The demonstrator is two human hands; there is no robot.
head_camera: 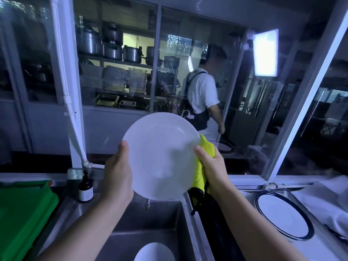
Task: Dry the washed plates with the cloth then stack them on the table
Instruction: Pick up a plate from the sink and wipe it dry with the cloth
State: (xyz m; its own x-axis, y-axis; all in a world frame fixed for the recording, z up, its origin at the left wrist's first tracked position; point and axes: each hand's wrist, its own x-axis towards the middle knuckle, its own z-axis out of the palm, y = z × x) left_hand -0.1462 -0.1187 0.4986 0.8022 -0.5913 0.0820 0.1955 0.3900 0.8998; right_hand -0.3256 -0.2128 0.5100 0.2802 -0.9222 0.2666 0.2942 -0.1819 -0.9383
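Observation:
I hold a white plate (160, 157) upright above the sink (120, 219), its face toward me. My left hand (117, 174) grips its left rim, thumb on the front. My right hand (212, 166) grips the right rim together with a yellow-green cloth (200, 166), thumb on the front; the cloth goes behind the plate and hangs down with a black edge. Another white plate (154, 251) lies in the sink bottom. On the table to the right sits a stack of white plates with dark rims (282, 216).
A green cutting board (22, 213) lies left of the sink, with a brown pump bottle (85, 187) beside it. A white cloth (325, 200) is bunched at the far right. Behind the glass window a person in an apron (201, 97) stands by shelves of pots.

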